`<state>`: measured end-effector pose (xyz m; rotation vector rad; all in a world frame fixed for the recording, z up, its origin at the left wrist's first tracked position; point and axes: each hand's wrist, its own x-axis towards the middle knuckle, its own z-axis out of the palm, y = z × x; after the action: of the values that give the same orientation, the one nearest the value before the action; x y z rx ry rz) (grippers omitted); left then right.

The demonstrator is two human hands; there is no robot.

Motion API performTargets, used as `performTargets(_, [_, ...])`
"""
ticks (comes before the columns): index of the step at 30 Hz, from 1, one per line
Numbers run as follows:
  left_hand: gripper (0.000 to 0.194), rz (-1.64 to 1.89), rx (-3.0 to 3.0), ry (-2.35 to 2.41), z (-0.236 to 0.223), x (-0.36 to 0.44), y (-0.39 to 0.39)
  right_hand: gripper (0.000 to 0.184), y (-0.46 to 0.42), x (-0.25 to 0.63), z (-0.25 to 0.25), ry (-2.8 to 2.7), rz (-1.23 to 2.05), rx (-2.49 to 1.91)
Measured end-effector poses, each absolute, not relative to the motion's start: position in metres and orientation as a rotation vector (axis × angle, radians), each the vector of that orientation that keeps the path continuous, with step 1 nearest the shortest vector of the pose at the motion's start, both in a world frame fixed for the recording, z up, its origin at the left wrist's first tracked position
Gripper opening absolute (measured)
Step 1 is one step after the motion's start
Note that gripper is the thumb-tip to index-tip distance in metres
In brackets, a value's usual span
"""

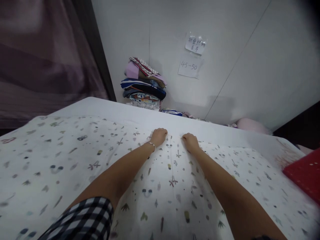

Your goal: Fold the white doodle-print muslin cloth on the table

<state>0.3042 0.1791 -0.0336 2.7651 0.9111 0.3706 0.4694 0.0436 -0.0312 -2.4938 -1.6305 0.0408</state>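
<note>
A white cloth printed with small plants and animals (75, 156) lies spread over a white table (105, 106). Both my arms reach forward across it. My left hand (158, 136), with a thin bracelet at the wrist, is closed on the cloth's far edge. My right hand (190, 141) is closed on the same edge a little to the right. The cloth bunches slightly between the two hands. My left sleeve is black-and-white check.
A pile of folded clothes (144, 83) stands against the white wall beyond the table. Two paper notes (192, 55) hang on that wall. A red cloth (305, 173) lies at the table's right edge. A purple curtain (42, 60) hangs at the left.
</note>
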Motion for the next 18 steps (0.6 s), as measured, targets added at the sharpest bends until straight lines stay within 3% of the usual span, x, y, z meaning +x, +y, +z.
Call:
performTargets(12, [0.023,0.416,2.770,0.956,-0.041,0.302,0.177,0.036,0.042,0.454,-0.036,-1.663,-0.114,-2.459])
performTargets(18, [0.027,0.402,2.767,1.032,-0.038,0.277,0.190,0.055,0.043,0.419,-0.053,-1.966,0.117,-2.242])
